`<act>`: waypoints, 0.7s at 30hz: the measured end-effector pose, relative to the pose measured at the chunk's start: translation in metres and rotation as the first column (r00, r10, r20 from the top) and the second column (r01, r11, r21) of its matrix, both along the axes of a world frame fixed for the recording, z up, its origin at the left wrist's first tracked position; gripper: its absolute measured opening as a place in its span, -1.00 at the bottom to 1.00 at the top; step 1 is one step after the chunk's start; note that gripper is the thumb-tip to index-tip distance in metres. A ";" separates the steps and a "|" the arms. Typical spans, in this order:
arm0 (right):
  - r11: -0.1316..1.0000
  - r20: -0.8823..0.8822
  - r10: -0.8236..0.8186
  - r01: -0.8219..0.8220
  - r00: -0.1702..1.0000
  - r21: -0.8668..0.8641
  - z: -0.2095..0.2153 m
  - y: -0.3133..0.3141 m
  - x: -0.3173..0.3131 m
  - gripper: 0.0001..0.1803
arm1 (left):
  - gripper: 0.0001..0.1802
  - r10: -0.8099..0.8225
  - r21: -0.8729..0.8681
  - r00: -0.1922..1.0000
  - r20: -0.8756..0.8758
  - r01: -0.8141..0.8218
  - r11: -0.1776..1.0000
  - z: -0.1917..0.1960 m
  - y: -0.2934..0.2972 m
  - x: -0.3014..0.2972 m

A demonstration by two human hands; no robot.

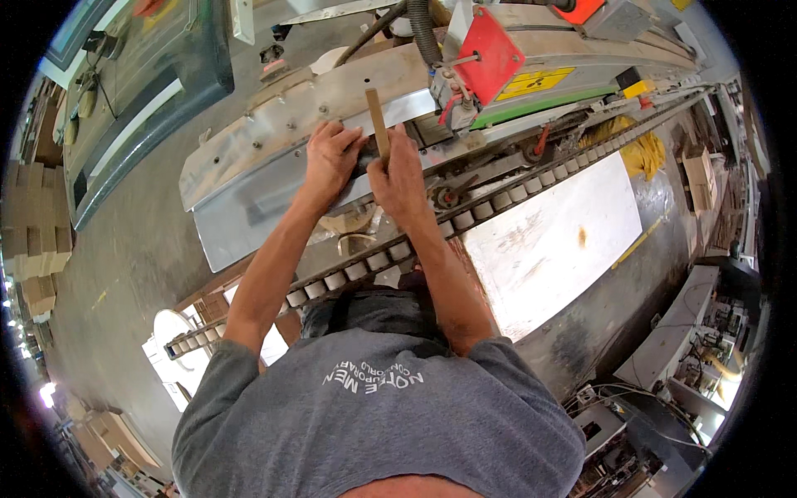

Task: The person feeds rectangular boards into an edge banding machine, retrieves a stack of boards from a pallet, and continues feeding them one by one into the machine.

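Note:
My right hand (400, 178) is closed around the lower end of a thin, flat brown strip (376, 116), which looks like wood and points away from me. Just left of it, my left hand (334, 159) has its fingers bent and pressed together at the edge of a shiny metal guide plate (249, 212). Whatever those fingers pinch is hidden from view. A dark gap lies between the two hands. Behind them runs a dusty, bolted metal panel (286, 120) of the machine.
A roller chain rail (481, 209) crosses diagonally below my forearms. Right of my hands stand a red machine cover (488, 51) and a red-handled lever (542, 141). A white board (556, 249) and yellow cloth (641, 153) lie at right; cardboard stacks (33, 216) stand at far left.

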State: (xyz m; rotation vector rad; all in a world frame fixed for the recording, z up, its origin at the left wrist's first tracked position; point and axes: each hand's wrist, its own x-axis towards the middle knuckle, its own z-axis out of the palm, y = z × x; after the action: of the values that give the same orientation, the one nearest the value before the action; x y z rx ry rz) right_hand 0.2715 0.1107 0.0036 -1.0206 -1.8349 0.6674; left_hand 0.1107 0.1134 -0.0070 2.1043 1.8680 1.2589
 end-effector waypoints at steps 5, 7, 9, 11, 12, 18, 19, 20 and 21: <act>0.942 0.015 0.164 -0.152 0.986 -0.299 0.044 -0.032 0.043 -0.40 | -0.85 -0.076 0.008 0.994 -0.081 0.077 0.997 -0.004 0.029 0.027; 0.897 -0.068 0.224 -0.233 0.972 -0.375 0.071 -0.058 0.061 -0.41 | -0.83 -0.025 0.017 0.996 -0.090 0.027 1.000 -0.009 0.042 0.039; 0.842 -0.153 0.268 -0.309 0.951 -0.443 0.083 -0.086 0.072 -0.42 | -0.81 -0.037 0.017 0.996 -0.083 0.038 0.999 -0.005 0.050 0.043; 0.767 -0.349 0.254 -0.408 0.902 -0.495 0.091 -0.108 0.081 -0.51 | -0.70 -0.026 0.057 0.998 -0.060 0.029 0.998 0.007 0.046 0.043; 0.772 -0.350 0.254 -0.407 0.902 -0.488 0.084 -0.117 0.082 -0.51 | -0.70 -0.028 0.065 0.998 -0.063 0.032 0.997 0.014 0.039 0.041; 0.738 -0.722 -0.302 -0.327 0.622 -0.590 0.035 -0.124 0.052 -0.48 | -0.43 -0.099 -0.316 0.934 0.344 0.214 0.924 0.067 -0.093 0.015; 0.747 -0.755 -0.359 -0.315 0.549 -0.585 0.031 -0.120 0.043 -0.49 | -0.37 -0.182 -0.326 0.928 0.324 0.290 0.900 0.077 -0.118 0.020; 0.749 -0.758 -0.353 -0.319 0.549 -0.580 0.030 -0.119 0.033 -0.49 | -0.31 -0.257 -0.338 0.918 0.302 0.355 0.871 0.083 -0.139 0.023; 0.733 -0.747 -0.372 -0.318 0.551 -0.601 0.027 -0.120 0.022 -0.51 | -0.31 -0.252 -0.334 0.920 0.299 0.348 0.876 0.084 -0.152 0.026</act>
State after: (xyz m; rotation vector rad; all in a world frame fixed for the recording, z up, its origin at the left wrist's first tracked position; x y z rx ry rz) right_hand 0.2939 -0.0095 0.0310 -0.8947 -0.6484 1.5870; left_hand 0.1367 -0.0383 0.0771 1.8411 1.4625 0.9414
